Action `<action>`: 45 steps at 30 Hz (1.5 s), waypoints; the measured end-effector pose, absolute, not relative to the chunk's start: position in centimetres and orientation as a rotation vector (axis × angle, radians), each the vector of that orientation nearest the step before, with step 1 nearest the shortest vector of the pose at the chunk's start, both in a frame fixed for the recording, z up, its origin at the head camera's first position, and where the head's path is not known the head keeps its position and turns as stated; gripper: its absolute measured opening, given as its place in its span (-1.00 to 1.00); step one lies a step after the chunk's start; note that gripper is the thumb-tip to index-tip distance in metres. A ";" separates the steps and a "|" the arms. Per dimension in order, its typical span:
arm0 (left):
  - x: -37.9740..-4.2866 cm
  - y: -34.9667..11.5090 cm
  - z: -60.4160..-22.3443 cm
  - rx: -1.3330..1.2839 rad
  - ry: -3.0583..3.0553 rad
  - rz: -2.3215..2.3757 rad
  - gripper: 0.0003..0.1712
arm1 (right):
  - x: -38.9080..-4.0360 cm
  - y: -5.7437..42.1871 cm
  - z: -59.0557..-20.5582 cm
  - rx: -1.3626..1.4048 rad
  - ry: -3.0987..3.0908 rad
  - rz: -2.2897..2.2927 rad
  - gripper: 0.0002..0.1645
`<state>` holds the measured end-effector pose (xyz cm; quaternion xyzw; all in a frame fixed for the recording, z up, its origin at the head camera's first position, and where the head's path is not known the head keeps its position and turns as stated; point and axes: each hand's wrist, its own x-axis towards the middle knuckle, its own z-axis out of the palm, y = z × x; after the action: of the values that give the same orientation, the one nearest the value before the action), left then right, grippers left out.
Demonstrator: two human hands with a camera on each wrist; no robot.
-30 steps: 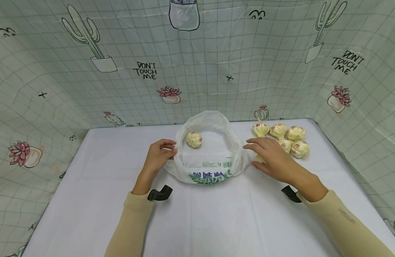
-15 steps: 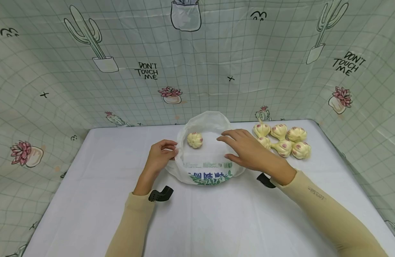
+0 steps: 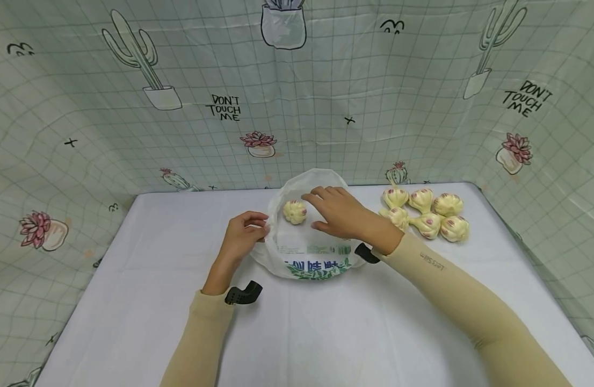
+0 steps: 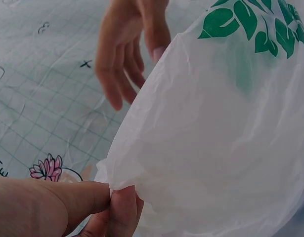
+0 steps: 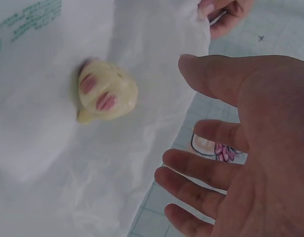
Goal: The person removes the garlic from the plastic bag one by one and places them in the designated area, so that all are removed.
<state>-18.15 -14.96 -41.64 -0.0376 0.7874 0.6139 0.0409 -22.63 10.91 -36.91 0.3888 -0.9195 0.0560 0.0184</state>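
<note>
A white plastic bag (image 3: 289, 244) with green leaf print stands with its mouth spread in the middle of the table. Inside it lies one garlic bulb (image 3: 295, 212), pale yellow with purple streaks in the right wrist view. My left hand (image 3: 243, 236) pinches the left part of the bag's rim between thumb and fingers, as the left wrist view shows up close. Over the bag's mouth hovers my right hand (image 3: 338, 212), fingers spread and nothing in them, just right of the garlic bulb and apart from it.
Several more garlic bulbs (image 3: 427, 224) lie grouped at the table's back right. A checked cloth (image 3: 306, 107) with cactus prints hangs behind and along the sides. Each wrist carries a black camera mount (image 3: 244, 293).
My right hand has moved left, from beside the bag's right rim to over its mouth near the garlic bulb inside. My left hand keeps its pinch on the rim.
</note>
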 end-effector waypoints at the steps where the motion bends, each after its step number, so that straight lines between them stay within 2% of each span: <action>1: -18.2 -15.0 -41.7 -0.114 2.411 1.881 -0.69 | -22.9 10.6 -36.9 1.200 -2.872 0.160 -0.19; 18: -18.1 -15.0 -41.5 -0.094 2.412 1.897 -0.70 | -25.8 6.4 -38.3 1.088 -3.076 0.066 -0.19; 27: -18.2 -15.1 -41.4 -0.101 2.416 1.893 -0.69 | -26.8 5.1 -39.5 0.943 -3.181 0.021 -0.15; 39: -18.2 -15.1 -41.6 -0.111 2.426 1.881 -0.69 | -27.3 3.9 -41.1 0.803 -3.182 -0.035 -0.33; 45: -18.2 -15.2 -41.5 -0.110 2.431 1.878 -0.69 | -27.0 3.7 -40.9 0.814 -3.221 -0.044 -0.33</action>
<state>-18.16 -15.21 -41.54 -0.0358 0.7904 0.6106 0.0340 -26.98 3.72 -40.93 0.2439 -0.9655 -0.0131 -0.0904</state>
